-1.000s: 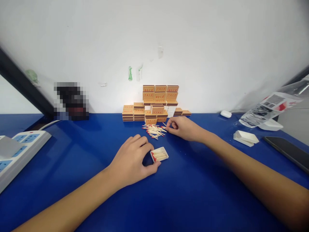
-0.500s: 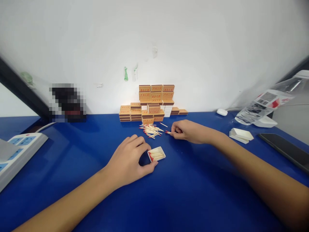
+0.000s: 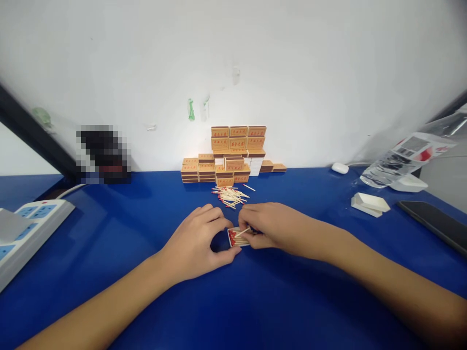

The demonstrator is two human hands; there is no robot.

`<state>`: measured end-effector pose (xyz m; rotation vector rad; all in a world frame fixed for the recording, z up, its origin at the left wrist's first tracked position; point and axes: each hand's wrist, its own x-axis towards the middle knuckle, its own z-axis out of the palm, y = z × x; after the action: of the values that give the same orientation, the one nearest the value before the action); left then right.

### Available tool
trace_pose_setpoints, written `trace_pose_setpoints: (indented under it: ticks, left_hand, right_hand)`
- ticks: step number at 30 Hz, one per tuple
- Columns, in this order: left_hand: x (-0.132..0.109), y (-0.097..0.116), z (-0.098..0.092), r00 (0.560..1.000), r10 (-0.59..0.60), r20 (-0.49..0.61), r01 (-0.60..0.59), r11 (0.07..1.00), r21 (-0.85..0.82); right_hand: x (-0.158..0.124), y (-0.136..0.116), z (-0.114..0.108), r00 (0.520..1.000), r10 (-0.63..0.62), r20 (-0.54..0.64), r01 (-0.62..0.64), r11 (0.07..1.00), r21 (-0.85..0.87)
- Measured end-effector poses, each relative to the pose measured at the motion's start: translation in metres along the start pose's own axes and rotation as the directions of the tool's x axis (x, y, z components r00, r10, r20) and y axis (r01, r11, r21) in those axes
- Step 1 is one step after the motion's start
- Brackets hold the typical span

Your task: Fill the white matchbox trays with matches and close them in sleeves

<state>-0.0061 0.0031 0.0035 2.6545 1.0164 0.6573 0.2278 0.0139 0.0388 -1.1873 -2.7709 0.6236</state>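
A small white matchbox tray (image 3: pixel 235 237) with red-tipped matches lies on the blue table (image 3: pixel 255 301). My left hand (image 3: pixel 199 243) curls around its left end, thumb and fingers gripping it. My right hand (image 3: pixel 268 226) is over the tray's right side, pinching a match (image 3: pixel 242 232) that slants down into the tray. A loose pile of matches (image 3: pixel 229 195) lies just beyond the hands. Behind the pile, stacked orange matchboxes (image 3: pixel 233 155) stand against the white wall.
A white power strip (image 3: pixel 25 233) sits at the left edge. On the right are an empty white tray (image 3: pixel 369 203), a dark phone (image 3: pixel 436 224), a plastic water bottle (image 3: pixel 404 158) lying down and a small white case (image 3: pixel 340 168). A blurred dark object (image 3: pixel 104 153) stands at back left.
My right hand came back from the match pile to the tray with a match pinched in it. My left hand stayed on the tray.
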Motion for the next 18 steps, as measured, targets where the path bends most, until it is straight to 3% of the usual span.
trace_pose_setpoints:
  ticks: [18]
  left_hand:
    - [-0.0016,-0.0022,-0.0014,1.000,-0.005,-0.014,0.005,1.000,0.003]
  right_hand:
    - [-0.0052,0.0017,-0.0001,0.991,-0.074,-0.114,0.071,0.997,-0.027]
